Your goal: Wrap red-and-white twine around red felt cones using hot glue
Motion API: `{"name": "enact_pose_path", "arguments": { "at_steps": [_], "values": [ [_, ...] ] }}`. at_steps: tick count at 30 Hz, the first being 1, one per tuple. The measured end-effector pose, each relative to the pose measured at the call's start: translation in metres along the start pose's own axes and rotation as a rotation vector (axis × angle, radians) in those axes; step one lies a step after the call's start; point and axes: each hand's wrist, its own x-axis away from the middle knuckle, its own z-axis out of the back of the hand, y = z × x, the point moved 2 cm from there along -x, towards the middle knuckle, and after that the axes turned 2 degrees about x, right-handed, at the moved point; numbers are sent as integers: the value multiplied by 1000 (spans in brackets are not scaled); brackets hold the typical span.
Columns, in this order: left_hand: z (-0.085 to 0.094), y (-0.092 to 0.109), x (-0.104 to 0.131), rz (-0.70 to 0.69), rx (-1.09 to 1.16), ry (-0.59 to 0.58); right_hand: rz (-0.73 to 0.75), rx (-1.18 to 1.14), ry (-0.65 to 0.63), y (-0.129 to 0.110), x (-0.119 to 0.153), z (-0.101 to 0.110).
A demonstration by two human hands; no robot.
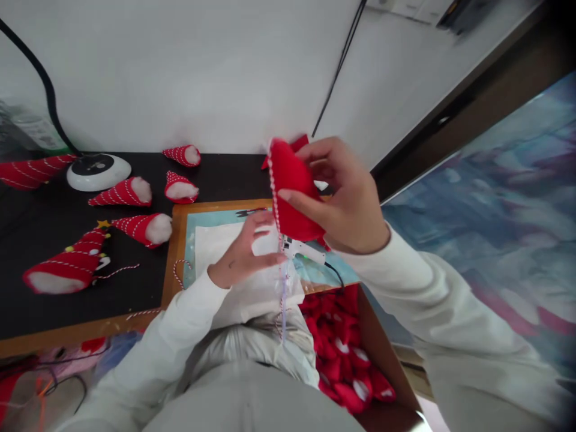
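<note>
Raised over the mat, a red felt cone [294,192] with red-and-white twine along its left edge is pinched between the thumb and fingers of my right hand [346,195]. My left hand [247,252] is open just below and left of the cone, thumb and fingers apart. Its thumb tip is close to a white glue gun [303,250] with a small green light, partly hidden behind the cone. Beneath my left hand a white sheet [216,240] covers part of the light-blue mat [191,240]. Twine hangs below the cone toward my lap; whether my left thumb touches it I cannot tell.
Several stuffed red cones, one a decorated cone [67,264] with a yellow star, lie on the black tabletop [130,306] at left. A white lamp base [98,172] stands behind them. A cardboard box [382,360] of red felt pieces sits at lower right.
</note>
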Motion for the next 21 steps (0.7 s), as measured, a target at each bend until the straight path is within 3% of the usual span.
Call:
{"name": "enact_pose_path", "arguments": {
  "at_steps": [3,6,9,12,16,18,21],
  "values": [
    [-12,-22,17,176,-128,-217,-93,-240,53,5,-1,1],
    [-13,-26,29,220,-192,-270,-146,-410,91,9,-3,1],
    [-4,-1,30,165,-240,-114,-188,-585,140,5,-4,5],
    [6,47,32,73,-330,54,-207,-708,133,-6,-4,10],
    [24,104,58,19,-622,142,-197,-762,83,-23,11,10],
    [39,115,83,73,-730,133,-223,-755,74,-28,31,4],
    [63,101,124,313,-763,32,-382,-720,-1,-25,76,-19]
  ]
}}
